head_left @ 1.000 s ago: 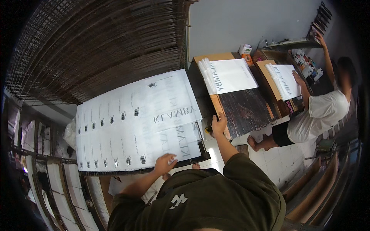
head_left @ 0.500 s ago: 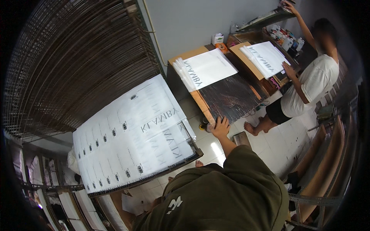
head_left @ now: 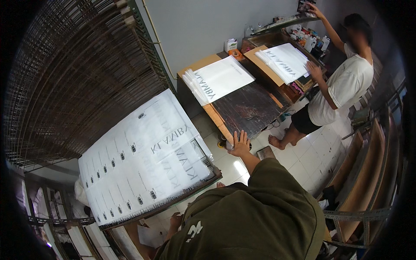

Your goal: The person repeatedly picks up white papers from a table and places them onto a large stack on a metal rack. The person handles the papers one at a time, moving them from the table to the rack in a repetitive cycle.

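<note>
My right hand (head_left: 241, 144) rests at the near corner of a dark, worn worktable (head_left: 247, 108), fingers spread and holding nothing. Low beside my body, my left hand (head_left: 175, 221) shows only in part; its fingers are too small and dim to read. On that table lies a fanned stack of white printed sheets (head_left: 232, 78). To my left, overlapping white sheets with dark print (head_left: 125, 173) cover a tray of the wire drying rack (head_left: 86, 82).
Across the table, a co-worker (head_left: 351, 86) touches another sheet stack (head_left: 290, 63) and holds up a hinged frame (head_left: 286, 21). Bottles (head_left: 310, 42) stand behind. Wooden boards (head_left: 362, 173) lean at right. A small block (head_left: 264, 153) lies on the tiled floor (head_left: 299, 169).
The whole view has shifted, so the tables and co-worker sit further left. My right hand stays at the table corner. My left hand has come partly into sight by my side.
</note>
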